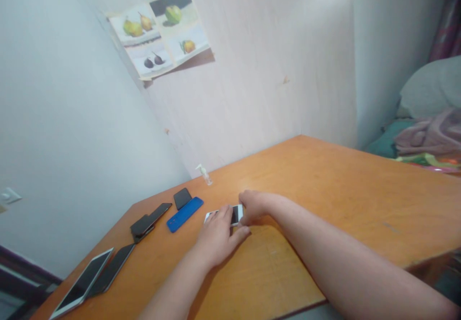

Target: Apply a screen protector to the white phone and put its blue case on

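Note:
A white smartphone (236,216) with a dark screen lies face up on the wooden table (324,185). Across its left and middle part rests my left hand (214,238), palm down, with the fingers stretched over the screen and the thumb spread away from the phone. My right hand (255,206) closes around the phone's right end, its fingers curled there and partly hidden from view. Just to the left lies a blue phone case (185,214), touching or close beside a small dark phone-like slab (182,198).
Further left lie dark flat devices or cases (149,221), a black folder-like cover (113,269) and a white-framed tablet (84,281). A clear pump bottle (205,175) stands near the wall. A fruit poster (162,34) hangs above. Bedding (428,123) lies beyond the table at right.

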Action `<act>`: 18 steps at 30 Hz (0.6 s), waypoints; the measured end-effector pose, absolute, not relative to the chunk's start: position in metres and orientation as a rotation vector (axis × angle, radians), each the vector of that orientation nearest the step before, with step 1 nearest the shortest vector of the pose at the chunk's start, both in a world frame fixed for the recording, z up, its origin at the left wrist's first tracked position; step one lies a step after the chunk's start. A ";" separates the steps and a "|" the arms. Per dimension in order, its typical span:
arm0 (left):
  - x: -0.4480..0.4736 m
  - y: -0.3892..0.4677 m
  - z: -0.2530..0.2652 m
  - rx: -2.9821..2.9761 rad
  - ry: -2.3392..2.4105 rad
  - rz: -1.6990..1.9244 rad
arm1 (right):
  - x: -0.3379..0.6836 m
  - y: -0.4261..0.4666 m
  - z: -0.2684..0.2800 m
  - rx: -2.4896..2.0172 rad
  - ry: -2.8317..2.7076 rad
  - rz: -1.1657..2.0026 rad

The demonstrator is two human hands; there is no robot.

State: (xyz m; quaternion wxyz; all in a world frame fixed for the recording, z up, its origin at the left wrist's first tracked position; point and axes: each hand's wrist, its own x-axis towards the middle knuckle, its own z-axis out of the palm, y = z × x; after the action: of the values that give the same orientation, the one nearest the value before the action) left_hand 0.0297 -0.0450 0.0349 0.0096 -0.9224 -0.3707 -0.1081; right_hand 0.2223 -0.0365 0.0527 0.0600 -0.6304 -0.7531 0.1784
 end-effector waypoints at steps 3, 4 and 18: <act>0.001 -0.030 0.030 -2.817 -1.258 -0.340 | 0.223 -0.037 0.054 -1.914 -2.267 0.548; -0.008 -0.025 0.029 -2.800 -1.303 -0.318 | 0.223 -0.037 0.055 -1.909 -2.265 0.553; 0.037 -0.065 0.032 -2.992 -1.079 -0.333 | 0.223 -0.033 0.046 -1.890 -2.273 0.521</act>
State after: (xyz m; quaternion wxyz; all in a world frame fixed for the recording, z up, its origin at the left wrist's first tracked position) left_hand 0.0369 -0.0651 0.0316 -0.0281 -0.9352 -0.3374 -0.1042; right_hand 0.2229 -0.0326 0.0461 0.0701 -0.6281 -0.7554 0.1733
